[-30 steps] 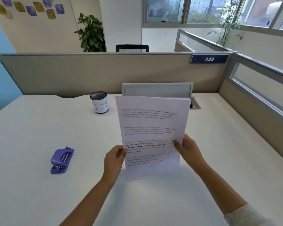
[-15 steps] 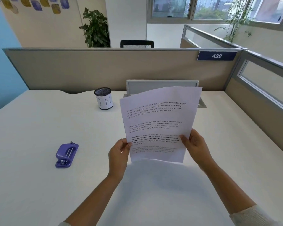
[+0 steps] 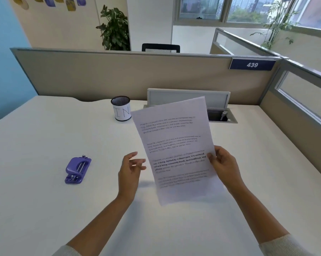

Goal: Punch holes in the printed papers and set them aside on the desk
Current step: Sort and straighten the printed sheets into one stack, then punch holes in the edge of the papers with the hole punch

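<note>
Right hand (image 3: 223,166) pinches the printed papers' (image 3: 176,145) right edge; left hand (image 3: 130,172) hovers loose-fingered beside their left edge

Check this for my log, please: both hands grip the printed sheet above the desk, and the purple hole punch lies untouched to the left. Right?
Not quite. The head view shows only the right hand pinching the printed sheet at its right edge; the left hand is off the paper, fingers loosely spread beside it. The rest holds: the sheet is above the desk and the purple hole punch lies untouched to the left.
</note>
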`<state>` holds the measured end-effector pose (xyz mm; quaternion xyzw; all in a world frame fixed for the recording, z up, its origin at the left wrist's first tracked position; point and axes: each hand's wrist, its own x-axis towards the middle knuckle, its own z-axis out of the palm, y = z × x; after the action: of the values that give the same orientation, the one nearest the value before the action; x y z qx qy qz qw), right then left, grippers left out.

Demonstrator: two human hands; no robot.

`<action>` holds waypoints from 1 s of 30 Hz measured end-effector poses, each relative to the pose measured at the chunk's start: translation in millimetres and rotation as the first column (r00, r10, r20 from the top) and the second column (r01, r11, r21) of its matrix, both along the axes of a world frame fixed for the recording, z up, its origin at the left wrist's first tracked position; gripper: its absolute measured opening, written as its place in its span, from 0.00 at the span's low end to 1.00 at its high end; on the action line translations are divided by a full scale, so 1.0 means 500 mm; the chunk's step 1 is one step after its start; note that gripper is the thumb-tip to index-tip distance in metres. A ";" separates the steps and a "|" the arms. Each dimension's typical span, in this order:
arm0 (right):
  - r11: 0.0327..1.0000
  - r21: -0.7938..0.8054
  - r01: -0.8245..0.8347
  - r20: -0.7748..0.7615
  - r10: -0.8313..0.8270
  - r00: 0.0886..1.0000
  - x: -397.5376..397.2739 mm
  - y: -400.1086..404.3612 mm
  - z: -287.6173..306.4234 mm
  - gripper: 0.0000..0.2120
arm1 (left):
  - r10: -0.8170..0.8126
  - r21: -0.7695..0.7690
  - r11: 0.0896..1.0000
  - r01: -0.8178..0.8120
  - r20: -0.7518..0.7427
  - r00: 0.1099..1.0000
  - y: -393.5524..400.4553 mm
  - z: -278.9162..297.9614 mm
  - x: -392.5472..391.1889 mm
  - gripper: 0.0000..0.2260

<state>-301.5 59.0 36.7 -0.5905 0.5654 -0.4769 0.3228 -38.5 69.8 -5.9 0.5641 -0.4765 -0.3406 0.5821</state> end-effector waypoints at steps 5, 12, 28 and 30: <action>0.981 0.181 0.067 0.006 -0.069 0.998 -0.020 -0.016 -0.041 0.10 | 0.138 -0.040 0.990 -0.138 0.004 0.990 -0.009 -0.004 0.066 0.09; 0.850 0.509 0.134 0.162 -0.247 0.955 -0.063 -0.022 -0.128 0.11 | 0.476 -0.094 0.874 -0.477 0.358 0.803 -0.046 -0.018 0.206 0.11; 0.815 0.564 0.133 0.225 -0.307 0.925 -0.096 -0.040 -0.142 0.13 | 0.337 0.398 0.744 -0.537 0.470 0.816 -0.056 -0.026 0.319 0.10; 0.823 0.553 0.127 0.220 -0.291 0.931 -0.097 -0.037 -0.141 0.13 | 0.305 0.430 0.756 -0.493 0.436 0.847 -0.061 -0.022 0.309 0.09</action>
<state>-349.8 40.6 -33.7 -0.3340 0.6821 -0.4176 0.4988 116.1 39.5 -16.9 0.8408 -0.3236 -0.2210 0.3734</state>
